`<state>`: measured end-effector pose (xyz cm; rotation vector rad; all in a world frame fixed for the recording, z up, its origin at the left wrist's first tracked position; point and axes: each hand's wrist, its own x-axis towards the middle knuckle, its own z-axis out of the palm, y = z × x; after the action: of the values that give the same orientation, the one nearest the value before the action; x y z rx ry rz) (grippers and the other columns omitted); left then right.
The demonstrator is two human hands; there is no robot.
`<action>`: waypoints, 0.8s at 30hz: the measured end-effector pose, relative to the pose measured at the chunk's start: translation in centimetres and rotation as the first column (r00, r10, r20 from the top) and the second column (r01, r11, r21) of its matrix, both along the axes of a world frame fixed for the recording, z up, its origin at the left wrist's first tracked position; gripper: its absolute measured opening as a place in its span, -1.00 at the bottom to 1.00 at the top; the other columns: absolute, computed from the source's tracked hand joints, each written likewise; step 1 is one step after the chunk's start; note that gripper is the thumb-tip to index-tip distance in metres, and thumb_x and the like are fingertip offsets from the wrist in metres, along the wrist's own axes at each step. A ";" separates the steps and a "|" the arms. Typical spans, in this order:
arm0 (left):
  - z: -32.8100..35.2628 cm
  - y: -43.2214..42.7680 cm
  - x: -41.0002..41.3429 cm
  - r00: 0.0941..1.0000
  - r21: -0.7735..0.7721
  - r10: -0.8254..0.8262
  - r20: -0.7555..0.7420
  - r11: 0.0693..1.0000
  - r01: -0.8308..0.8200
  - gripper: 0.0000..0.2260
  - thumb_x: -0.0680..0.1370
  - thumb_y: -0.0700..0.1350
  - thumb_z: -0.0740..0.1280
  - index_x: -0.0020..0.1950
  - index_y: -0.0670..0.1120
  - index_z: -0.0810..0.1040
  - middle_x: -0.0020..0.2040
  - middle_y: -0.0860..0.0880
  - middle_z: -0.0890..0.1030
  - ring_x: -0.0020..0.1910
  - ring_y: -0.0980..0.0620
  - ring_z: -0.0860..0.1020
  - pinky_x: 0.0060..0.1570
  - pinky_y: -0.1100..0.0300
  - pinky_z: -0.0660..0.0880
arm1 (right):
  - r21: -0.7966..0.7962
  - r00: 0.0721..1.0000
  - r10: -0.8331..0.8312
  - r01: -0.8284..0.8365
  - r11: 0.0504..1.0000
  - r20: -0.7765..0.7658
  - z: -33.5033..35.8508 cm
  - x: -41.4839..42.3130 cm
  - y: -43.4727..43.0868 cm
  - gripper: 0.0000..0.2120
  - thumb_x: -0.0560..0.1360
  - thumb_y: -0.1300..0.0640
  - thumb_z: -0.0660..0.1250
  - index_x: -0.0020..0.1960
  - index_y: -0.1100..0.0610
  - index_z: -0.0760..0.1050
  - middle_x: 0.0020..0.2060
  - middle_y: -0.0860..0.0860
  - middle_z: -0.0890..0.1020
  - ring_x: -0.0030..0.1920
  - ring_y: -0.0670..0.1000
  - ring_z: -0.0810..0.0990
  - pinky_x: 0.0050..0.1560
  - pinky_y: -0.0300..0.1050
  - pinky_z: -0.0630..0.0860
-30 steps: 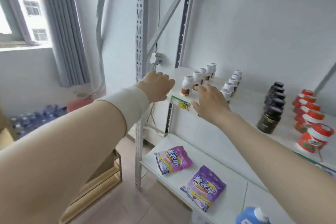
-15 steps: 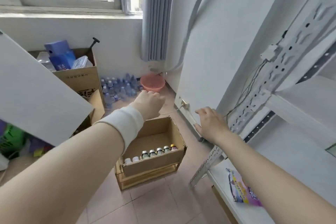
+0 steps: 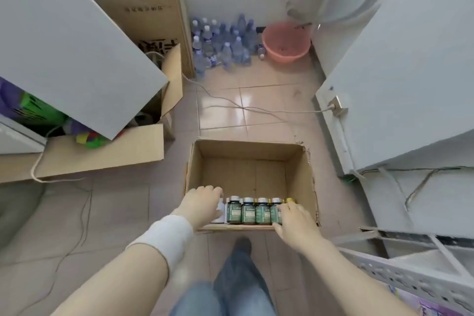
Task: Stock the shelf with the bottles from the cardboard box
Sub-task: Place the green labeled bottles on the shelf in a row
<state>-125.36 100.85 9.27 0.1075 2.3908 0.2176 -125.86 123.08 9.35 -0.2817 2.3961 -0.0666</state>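
Currently, item one: the open cardboard box point(image 3: 251, 151) is sitting on the tiled floor point(image 3: 115, 213), directly ahead of the person's jeans-clad legs point(image 3: 238, 277). Contents: a single row of small bottles is standing upright against the box's near wall. Four green bottles point(image 3: 248, 211) with dark caps are standing shoulder to shoulder in the middle of the row. A white bottle point(image 3: 221, 210) is standing at the left end, touching the first green one, and a yellow-capped bottle point(image 3: 289, 199) is showing at the right end, mostly hidden. The left hand point(image 3: 202, 201), a white band point(image 3: 166, 238) wrapping its forearm, is reaching down over the white bottle with fingers bent and close together; whether they are gripping it I cannot tell. The right hand point(image 3: 295, 223) is lying over the right end of the row, its fingers close together and touching the last green bottle and the yellow-capped one; whether they are gripping either I cannot tell. Surroundings: the perforated metal shelf frame point(image 3: 410, 279) is running along the lower right edge. A tall carton point(image 3: 151, 20) is standing far left, clear water bottles point(image 3: 225, 43) are clustering on the floor by the far wall, a pink basin point(image 3: 286, 45) is sitting just beside them, and a white cable point(image 3: 256, 109) is trailing across the tiles to a wall socket point(image 3: 336, 105).
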 end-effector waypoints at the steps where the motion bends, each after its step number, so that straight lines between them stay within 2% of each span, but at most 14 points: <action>1: -1.8 0.1 0.2 0.998 0.018 0.049 0.047 0.999 -0.050 -0.61 0.56 0.02 0.23 0.36 -0.04 0.33 0.31 -0.05 0.45 0.30 -0.08 0.43 0.22 0.07 0.37 | 0.000 1.000 0.008 -0.008 1.000 0.026 -1.6 -0.4 -0.2 -0.55 0.55 -0.04 0.18 0.37 0.12 0.28 0.31 0.06 0.40 0.33 0.08 0.35 0.33 -0.07 0.29; 4: -7.1 0.6 0.0 0.965 0.080 0.190 0.180 0.975 -0.206 -0.57 0.56 0.04 0.24 0.39 -0.03 0.30 0.35 -0.02 0.44 0.31 -0.06 0.43 0.23 0.08 0.38 | -0.024 0.995 0.048 -0.046 0.999 0.087 -6.4 -1.9 -1.0 -0.53 0.55 -0.06 0.19 0.38 0.12 0.27 0.32 0.06 0.40 0.36 0.09 0.32 0.35 -0.08 0.25; 6: -10.7 1.0 -0.5 0.920 0.112 0.297 0.256 0.936 -0.333 -0.53 0.55 0.06 0.26 0.41 -0.04 0.27 0.35 -0.02 0.45 0.31 -0.05 0.44 0.22 0.09 0.40 | -0.040 0.989 0.085 -0.080 0.996 0.118 -9.9 -2.9 -1.7 -0.47 0.54 -0.09 0.20 0.42 0.14 0.23 0.37 0.07 0.35 0.43 0.10 0.22 0.41 -0.07 0.17; 9: -15.8 1.9 -1.9 0.827 0.138 0.453 0.334 0.844 -0.518 -0.50 0.55 0.07 0.28 0.43 -0.05 0.24 0.36 -0.03 0.44 0.30 -0.05 0.46 0.23 0.05 0.42 | -0.038 0.985 0.086 -0.081 0.996 0.151 -14.7 -4.4 -2.8 -0.36 0.52 -0.13 0.22 0.47 0.15 0.14 0.44 0.09 0.27 0.52 0.11 0.02 0.48 -0.02 0.04; 11: -18.8 2.4 -2.7 0.755 0.152 0.558 0.344 0.760 -0.631 -0.49 0.54 0.09 0.29 0.42 -0.06 0.25 0.36 -0.05 0.44 0.29 -0.06 0.46 0.23 0.05 0.42 | -0.051 0.983 0.090 -0.083 0.995 0.157 -17.7 -5.4 -3.3 -0.31 0.50 -0.17 0.24 0.49 0.14 0.11 0.45 0.08 0.26 0.53 0.11 -0.02 0.49 -0.02 0.02; 13: -21.2 2.9 -3.1 0.704 0.185 0.612 0.359 0.693 -0.697 -0.47 0.52 0.10 0.31 0.41 -0.08 0.28 0.36 -0.06 0.43 0.31 -0.04 0.44 0.26 0.06 0.40 | -0.063 0.978 0.111 -0.101 0.993 0.174 -20.0 -6.2 -3.5 -0.26 0.47 -0.21 0.26 0.49 0.12 0.10 0.43 0.08 0.27 0.52 0.11 0.01 0.49 -0.03 0.02; 15: -23.0 3.4 -3.1 0.698 0.218 0.599 0.393 0.676 -0.704 -0.47 0.50 0.12 0.33 0.39 -0.06 0.32 0.34 -0.05 0.45 0.28 -0.01 0.45 0.26 0.08 0.41 | -0.066 0.969 0.136 -0.125 0.990 0.206 -21.6 -6.8 -3.5 -0.24 0.44 -0.25 0.27 0.48 0.11 0.13 0.41 0.09 0.32 0.48 0.13 0.12 0.45 -0.05 0.08; 18: -24.0 3.6 -2.9 0.683 0.242 0.598 0.419 0.652 -0.719 -0.53 0.49 0.08 0.36 0.34 -0.04 0.37 0.27 -0.01 0.49 0.21 0.03 0.48 0.13 0.21 0.41 | -0.090 0.950 0.166 -0.147 0.985 0.265 -22.9 -7.3 -3.3 -0.27 0.42 -0.27 0.29 0.43 0.11 0.21 0.34 0.07 0.42 0.36 0.12 0.29 0.34 -0.06 0.21; 21: -24.0 3.3 -3.1 0.607 0.267 0.639 0.473 0.553 -0.789 -0.55 0.48 0.01 0.40 0.31 -0.08 0.39 0.15 0.03 0.52 0.08 0.10 0.47 0.02 0.30 0.35 | -0.113 0.941 0.121 -0.089 0.990 0.315 -23.2 -7.8 -3.2 -0.28 0.38 -0.23 0.36 0.40 0.10 0.26 0.30 0.07 0.47 0.32 0.10 0.32 0.27 -0.06 0.27; 24: -24.0 2.9 -3.4 0.559 0.282 0.638 0.529 0.490 -0.825 -0.58 0.48 -0.03 0.41 0.29 -0.09 0.41 0.03 0.06 0.49 0.04 0.10 0.46 0.00 0.28 0.37 | -0.147 0.942 0.035 0.015 0.989 0.333 -23.0 -7.8 -3.4 -0.30 0.35 -0.17 0.43 0.37 0.07 0.30 0.27 0.06 0.49 0.34 0.08 0.27 0.24 -0.07 0.29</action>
<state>-128.80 103.77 -14.70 -0.7216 1.7866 1.1902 -133.70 119.69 -13.66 -0.3238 2.0529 -0.2676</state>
